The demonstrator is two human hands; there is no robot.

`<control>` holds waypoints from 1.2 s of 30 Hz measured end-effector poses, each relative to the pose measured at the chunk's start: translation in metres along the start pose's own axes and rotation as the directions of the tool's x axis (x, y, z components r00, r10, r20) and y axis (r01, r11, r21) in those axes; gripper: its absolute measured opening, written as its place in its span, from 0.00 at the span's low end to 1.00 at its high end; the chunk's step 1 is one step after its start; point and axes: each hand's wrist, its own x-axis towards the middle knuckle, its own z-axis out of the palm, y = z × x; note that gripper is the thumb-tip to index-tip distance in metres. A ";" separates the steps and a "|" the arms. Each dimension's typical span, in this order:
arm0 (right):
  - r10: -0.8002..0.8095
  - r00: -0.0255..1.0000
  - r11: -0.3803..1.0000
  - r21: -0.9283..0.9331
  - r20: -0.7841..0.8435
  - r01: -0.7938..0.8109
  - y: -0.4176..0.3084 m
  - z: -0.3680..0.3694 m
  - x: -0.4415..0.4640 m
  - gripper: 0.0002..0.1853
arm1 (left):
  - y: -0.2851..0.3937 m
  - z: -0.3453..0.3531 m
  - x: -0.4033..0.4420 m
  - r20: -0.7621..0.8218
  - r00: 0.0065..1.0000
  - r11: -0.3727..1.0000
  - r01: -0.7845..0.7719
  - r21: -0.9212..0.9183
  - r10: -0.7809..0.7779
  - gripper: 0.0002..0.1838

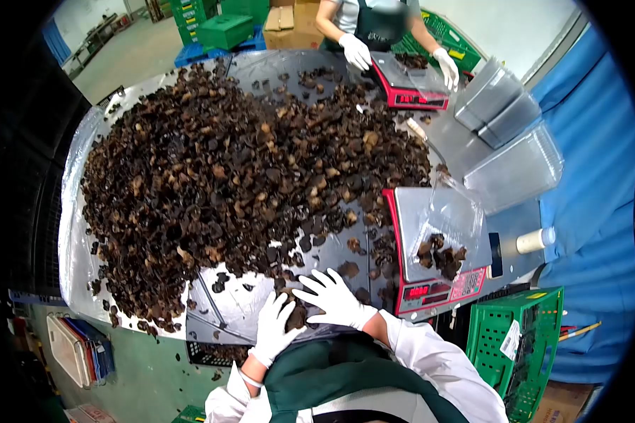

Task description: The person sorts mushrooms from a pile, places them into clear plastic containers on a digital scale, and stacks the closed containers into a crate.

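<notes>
A wide heap of dark brown wood ear mushrooms covers much of the grey table. At the near edge, my left hand, in a white glove, curls its fingers and thumb around a dark wood ear mushroom. Just right of it, my gloved right hand is open, palm down with fingers spread, beside the same piece. To the right stands a red scale carrying a clear plastic box on its pan, with a few wood ear mushrooms inside.
Across the table a co-worker with gloved hands stands at a second red scale. Stacked clear boxes are on the right, near a white bottle. A green crate stands low at right; a black basket sits below the table edge.
</notes>
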 end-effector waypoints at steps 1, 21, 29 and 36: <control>0.007 1.000 1.000 0.017 -0.023 -0.007 0.006 0.002 -0.002 0.41 | 0.006 -0.004 0.005 0.006 1.000 1.000 0.000 0.004 0.000 0.39; 0.149 0.959 0.976 0.191 -0.242 -0.104 0.020 0.026 0.002 0.28 | -0.013 -0.001 0.046 -0.140 0.989 0.999 -0.052 -0.017 0.049 0.23; 0.634 0.772 -0.286 0.941 0.042 0.183 -0.003 -0.018 0.020 0.19 | 0.011 -0.038 0.074 0.274 0.819 0.030 0.334 -0.942 -0.504 0.20; 0.535 0.839 -0.741 0.534 0.103 0.407 -0.024 -0.052 0.014 0.22 | 0.040 -0.036 0.092 0.516 0.749 -0.598 0.203 -0.776 -0.416 0.22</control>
